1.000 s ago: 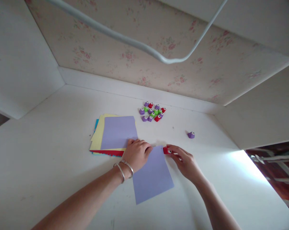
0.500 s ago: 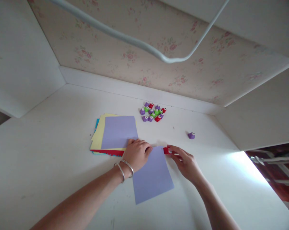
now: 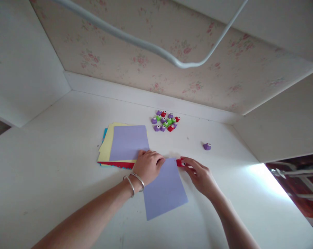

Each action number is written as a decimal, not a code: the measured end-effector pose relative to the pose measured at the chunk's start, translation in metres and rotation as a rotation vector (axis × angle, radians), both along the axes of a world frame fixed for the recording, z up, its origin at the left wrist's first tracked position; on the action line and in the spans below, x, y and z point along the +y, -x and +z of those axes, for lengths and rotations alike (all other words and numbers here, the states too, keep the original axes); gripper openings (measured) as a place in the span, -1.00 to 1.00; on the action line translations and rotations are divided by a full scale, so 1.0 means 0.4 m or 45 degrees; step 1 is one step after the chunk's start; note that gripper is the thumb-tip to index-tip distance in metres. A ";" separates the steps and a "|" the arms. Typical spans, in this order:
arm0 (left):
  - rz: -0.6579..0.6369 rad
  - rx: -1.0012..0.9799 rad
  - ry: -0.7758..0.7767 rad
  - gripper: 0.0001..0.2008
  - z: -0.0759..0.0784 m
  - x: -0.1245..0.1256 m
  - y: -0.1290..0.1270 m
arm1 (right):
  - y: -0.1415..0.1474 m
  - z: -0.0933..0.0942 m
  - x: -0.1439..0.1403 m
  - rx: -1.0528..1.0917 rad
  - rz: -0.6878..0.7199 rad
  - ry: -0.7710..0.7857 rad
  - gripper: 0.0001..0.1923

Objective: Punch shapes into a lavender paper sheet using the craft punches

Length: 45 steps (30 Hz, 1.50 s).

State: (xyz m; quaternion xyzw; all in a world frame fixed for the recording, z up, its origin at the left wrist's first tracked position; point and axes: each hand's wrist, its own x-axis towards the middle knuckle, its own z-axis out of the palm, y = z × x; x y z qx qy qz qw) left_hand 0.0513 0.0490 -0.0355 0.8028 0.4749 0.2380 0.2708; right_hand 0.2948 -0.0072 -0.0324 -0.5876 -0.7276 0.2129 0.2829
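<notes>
A sheet of purple paper lies at an angle on the white table. My left hand, with two silver bangles on its wrist, rests over its upper left part, fingers curled and thumb near the top edge. Between the fingers and thumb of my right hand is a small red craft paper punch, its white round button facing me. That punch sits at the sheet's upper right corner, against the paper's edge. Under my left fingertips reaches the corner of a second purple sheet, on top of a paper stack.
Yellow paper, red paper and blue paper show beneath the stack's top sheet. Several purple, green and red punches are grouped near the back wall. One purple punch stands apart at right. A white cable hangs across the top.
</notes>
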 end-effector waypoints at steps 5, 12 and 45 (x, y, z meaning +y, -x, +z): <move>0.009 0.007 0.003 -0.74 0.000 0.000 0.000 | -0.002 -0.005 0.002 0.014 0.001 0.020 -0.74; 0.016 0.008 0.021 -0.74 0.003 0.002 -0.001 | -0.001 0.001 -0.004 -0.044 0.021 -0.009 -0.74; 0.031 0.020 0.058 -0.72 0.009 0.006 -0.005 | 0.010 0.019 -0.003 -0.188 0.067 -0.006 -0.71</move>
